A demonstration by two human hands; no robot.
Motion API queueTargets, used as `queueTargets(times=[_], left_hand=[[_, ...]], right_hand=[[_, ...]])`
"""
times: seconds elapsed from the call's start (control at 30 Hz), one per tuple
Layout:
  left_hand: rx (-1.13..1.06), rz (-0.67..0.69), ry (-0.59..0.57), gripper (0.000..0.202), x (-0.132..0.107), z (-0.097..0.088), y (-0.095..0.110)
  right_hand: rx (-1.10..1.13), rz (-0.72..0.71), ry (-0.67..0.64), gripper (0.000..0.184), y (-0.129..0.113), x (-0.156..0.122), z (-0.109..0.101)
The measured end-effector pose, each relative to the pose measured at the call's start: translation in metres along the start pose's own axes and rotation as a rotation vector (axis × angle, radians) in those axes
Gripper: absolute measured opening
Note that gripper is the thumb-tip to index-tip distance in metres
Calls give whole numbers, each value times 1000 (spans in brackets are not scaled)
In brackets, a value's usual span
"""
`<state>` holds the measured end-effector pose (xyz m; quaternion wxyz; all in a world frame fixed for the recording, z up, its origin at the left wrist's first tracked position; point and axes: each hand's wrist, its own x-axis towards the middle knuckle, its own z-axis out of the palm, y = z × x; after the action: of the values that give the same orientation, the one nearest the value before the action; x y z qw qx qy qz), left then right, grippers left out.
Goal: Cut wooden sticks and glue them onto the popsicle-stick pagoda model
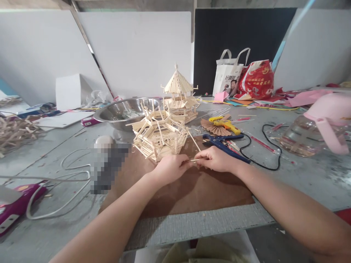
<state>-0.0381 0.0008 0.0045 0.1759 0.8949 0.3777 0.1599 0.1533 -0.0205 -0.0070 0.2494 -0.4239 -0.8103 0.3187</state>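
Observation:
Between my two hands is a thin wooden stick (197,159), held low over a brown sheet (175,199). My left hand (171,168) is closed on its left part, and my right hand (216,159) pinches it toward the right. Just beyond my left hand stands an open many-sided stick frame (159,135), built of pale sticks. Another stick (194,141) leans from its right side down to the sheet. Behind the frame rises a stick pagoda (179,87) with a pointed roof. Blue-handled pliers (227,146) lie just past my right hand.
A metal bowl (120,111) sits behind the frame's left side. Yellow-handled scissors (226,125) rest by a brown paper fan (215,128). A pink-lidded jug (304,135) stands right. A white cable (87,175) and purple power strip (22,201) are left. Bags (227,75) stand behind.

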Motion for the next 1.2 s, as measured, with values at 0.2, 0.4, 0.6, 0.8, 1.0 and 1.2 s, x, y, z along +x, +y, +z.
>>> queueTargets(times=[0.2, 0.4, 0.6, 0.8, 1.0, 1.2], left_hand=[[177, 11, -55, 25, -2, 4, 8], [-18, -74, -60, 24, -1, 5, 10], [-829, -232, -140, 25, 2, 13, 14], [-849, -86, -102, 24, 2, 23, 12], [-641, -29, -15, 23, 4, 25, 5], [-752, -127, -113, 27, 3, 24, 8]], right_hand=[[-68, -30, 9, 19, -5, -1, 0], [161, 42, 141, 23, 1, 0, 1], [594, 105, 287, 41, 3, 4, -6], [392, 27, 157, 26, -3, 3, 4], [228, -78, 203, 18, -8, 2, 6], [226, -52, 139, 18, -4, 2, 6]])
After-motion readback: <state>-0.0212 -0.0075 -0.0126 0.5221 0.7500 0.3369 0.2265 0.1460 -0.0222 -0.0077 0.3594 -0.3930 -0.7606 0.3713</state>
